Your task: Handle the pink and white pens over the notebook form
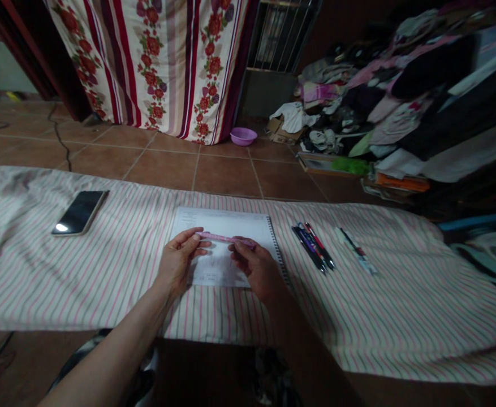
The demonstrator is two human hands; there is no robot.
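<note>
A slim pink pen [218,237] is held level between my two hands, over a spiral notebook [239,220]. My left hand [181,251] pinches its left end between thumb and fingers. At the other end, my right hand [256,265] is closed on the pen with thumb and fingertips. The notebook lies with a white page up and its black coil along the right side; my hands and the pen cover part of the page. To the right of it, several pens [313,246] lie side by side, with another pen [356,249] a little farther right.
A dark-screened phone [80,213] lies on the left of the striped cloth [137,265] covering the table. Beyond the table are a tiled floor, a purple basin [243,136], a floral curtain [154,68] and a heap of clothes [358,102] at the right.
</note>
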